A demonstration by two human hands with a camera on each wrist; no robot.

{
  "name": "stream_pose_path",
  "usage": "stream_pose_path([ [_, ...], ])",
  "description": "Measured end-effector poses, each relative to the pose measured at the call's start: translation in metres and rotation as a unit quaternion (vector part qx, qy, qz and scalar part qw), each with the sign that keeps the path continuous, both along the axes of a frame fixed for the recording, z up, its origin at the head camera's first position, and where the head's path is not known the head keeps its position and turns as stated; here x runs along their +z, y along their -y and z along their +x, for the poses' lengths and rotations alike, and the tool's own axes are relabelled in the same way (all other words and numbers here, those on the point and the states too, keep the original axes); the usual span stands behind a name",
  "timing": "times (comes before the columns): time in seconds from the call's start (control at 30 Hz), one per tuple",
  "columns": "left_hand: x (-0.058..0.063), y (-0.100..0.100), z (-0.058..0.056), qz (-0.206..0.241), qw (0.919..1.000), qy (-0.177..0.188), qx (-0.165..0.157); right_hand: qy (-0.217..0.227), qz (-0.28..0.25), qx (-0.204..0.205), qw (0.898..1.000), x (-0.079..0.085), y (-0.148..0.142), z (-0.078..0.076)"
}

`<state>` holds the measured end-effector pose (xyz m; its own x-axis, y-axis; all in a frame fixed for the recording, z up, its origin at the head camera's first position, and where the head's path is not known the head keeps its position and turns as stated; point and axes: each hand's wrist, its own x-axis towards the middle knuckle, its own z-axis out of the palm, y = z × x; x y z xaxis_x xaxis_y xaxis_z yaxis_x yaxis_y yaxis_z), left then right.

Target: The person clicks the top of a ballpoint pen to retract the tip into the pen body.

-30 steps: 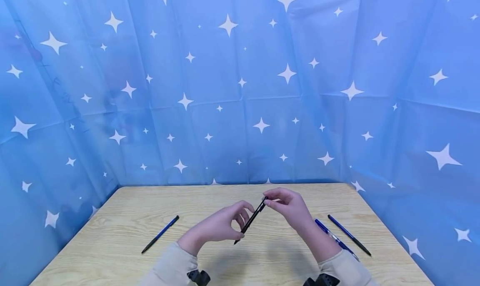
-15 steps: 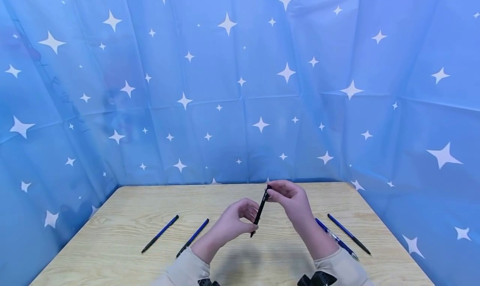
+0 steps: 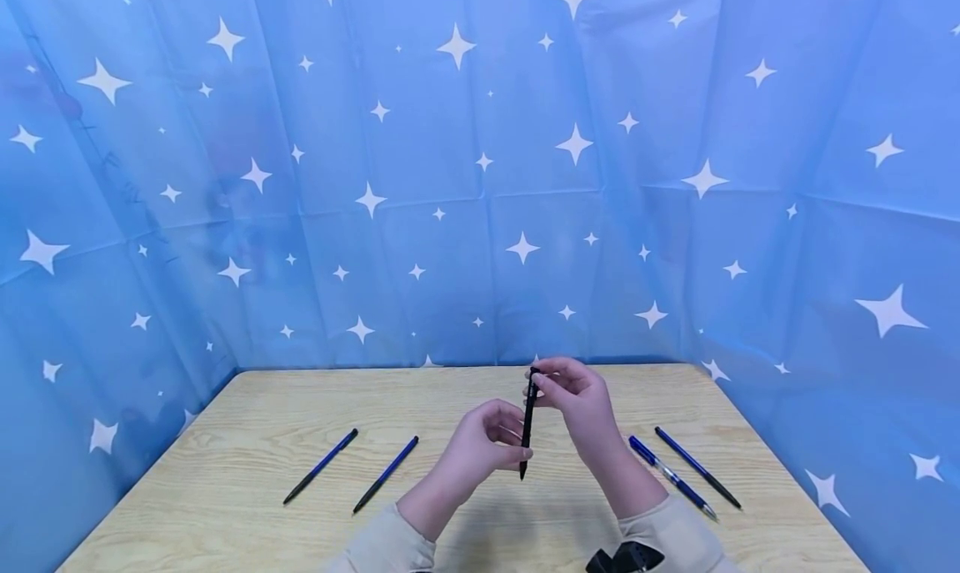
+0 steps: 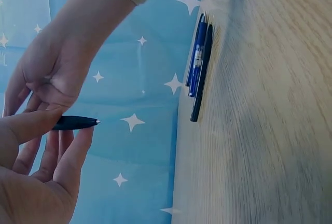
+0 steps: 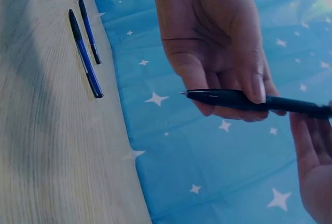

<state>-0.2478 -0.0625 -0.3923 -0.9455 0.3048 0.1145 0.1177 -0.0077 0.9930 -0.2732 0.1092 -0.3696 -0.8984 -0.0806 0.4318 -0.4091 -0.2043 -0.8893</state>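
Observation:
Above the middle of the table, both hands hold one black pen [image 3: 528, 419], nearly upright in the head view with its point down. My left hand [image 3: 480, 448] pinches its lower part between thumb and fingers. At the top end, by the clip, my right hand [image 3: 577, 398] grips it with thumb and fingertips. In the right wrist view the black pen [image 5: 228, 98] lies almost level across the left fingers, and its metal tip sticks out. The left wrist view shows the tip end of the pen [image 4: 75, 123] beside the left thumb.
Two blue pens with dark grips, one [image 3: 321, 466] farther left and one [image 3: 386, 474] nearer, lie on the wooden table [image 3: 262, 423]. On the right lie a blue-and-clear pen [image 3: 672, 477] and a dark blue pen [image 3: 697, 467]. A starry blue curtain [image 3: 450, 289] surrounds the table.
The black pen has swung from slanted to nearly upright. My left hand has moved right with it, uncovering a blue pen on the left; my right hand has risen slightly.

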Motion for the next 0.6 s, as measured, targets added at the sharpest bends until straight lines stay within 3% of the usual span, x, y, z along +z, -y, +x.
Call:
stream_pose_path([
  [0.27,-0.0017,-0.0029,0.0019,0.025,0.9994,0.014,0.018,0.004,0.002,0.015,1.000,-0.0048,0.0030,-0.0009],
  [0.6,0.0007,-0.0055,0.0041,0.022,0.9994,0.014,0.024,-0.008,-0.017,0.017,1.000,-0.0103,0.0072,-0.0002],
])
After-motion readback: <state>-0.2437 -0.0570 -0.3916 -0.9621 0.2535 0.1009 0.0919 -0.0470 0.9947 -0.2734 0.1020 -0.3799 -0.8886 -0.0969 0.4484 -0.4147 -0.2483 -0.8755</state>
